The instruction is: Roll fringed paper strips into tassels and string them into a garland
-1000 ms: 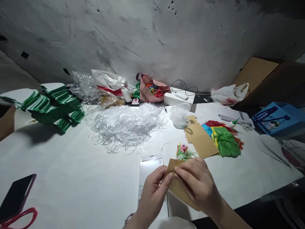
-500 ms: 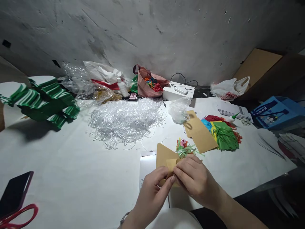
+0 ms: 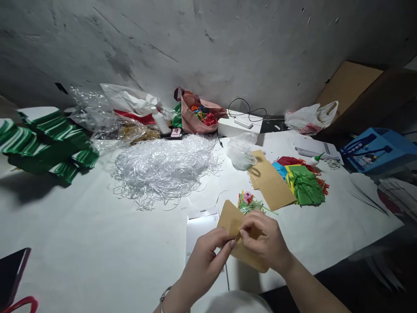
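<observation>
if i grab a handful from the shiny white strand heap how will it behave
The heap of shiny white strands will probably feel floppy, since its stray ends curl loosely on the white tabletop. A handful may drag neighbours along, as the strands cross and loop over one another. It is likely light for its bulk, being thin, loosely piled strands.

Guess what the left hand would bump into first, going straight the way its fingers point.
Probably the right hand, close ahead at the same brown paper the left hand pinches; depth is unclear.

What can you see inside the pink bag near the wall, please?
Inside the pink bag, red, orange and blue pieces show; anything deeper is covered by them.
</observation>
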Demonstrator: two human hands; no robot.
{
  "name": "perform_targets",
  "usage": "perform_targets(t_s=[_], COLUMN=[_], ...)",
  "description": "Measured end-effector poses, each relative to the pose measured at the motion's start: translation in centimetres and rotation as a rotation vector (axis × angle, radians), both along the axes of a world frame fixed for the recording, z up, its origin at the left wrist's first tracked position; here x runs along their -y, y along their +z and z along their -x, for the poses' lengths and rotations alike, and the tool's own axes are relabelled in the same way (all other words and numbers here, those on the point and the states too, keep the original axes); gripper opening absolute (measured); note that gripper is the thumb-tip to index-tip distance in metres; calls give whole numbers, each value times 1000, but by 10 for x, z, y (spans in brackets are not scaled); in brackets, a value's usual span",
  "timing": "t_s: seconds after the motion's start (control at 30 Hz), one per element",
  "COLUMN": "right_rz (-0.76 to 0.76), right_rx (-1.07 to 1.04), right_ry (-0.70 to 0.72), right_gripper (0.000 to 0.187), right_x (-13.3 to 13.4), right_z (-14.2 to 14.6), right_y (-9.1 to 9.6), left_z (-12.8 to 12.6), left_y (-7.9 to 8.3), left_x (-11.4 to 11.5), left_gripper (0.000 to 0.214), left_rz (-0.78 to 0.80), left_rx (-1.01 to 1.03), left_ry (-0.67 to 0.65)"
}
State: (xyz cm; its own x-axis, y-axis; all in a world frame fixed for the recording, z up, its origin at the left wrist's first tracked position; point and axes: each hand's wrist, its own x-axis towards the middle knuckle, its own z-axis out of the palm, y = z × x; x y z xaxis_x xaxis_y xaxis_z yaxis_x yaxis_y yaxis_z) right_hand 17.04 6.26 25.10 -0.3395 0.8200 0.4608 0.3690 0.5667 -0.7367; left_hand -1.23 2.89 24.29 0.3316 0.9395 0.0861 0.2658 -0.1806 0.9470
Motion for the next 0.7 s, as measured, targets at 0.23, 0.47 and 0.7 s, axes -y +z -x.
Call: perform_targets(t_s=[0.23, 0.47, 0.7], right_rz=[-251, -421, 100], right_rx=[220, 328, -71], right_ry=[47, 38, -45], right_gripper=[14, 14, 14], right_x=[-8, -23, -31], right_z=[-17, -20, -19], right_y=[-1, -7, -23], left_z=[-9, -18, -18], left_y=[0, -2, -7], left_x=[-24, -35, -42], left_gripper=[24, 24, 22], left_rz=[-47, -34, 41], left_rx=[-100, -193, -160], left_ry=[-34, -84, -72])
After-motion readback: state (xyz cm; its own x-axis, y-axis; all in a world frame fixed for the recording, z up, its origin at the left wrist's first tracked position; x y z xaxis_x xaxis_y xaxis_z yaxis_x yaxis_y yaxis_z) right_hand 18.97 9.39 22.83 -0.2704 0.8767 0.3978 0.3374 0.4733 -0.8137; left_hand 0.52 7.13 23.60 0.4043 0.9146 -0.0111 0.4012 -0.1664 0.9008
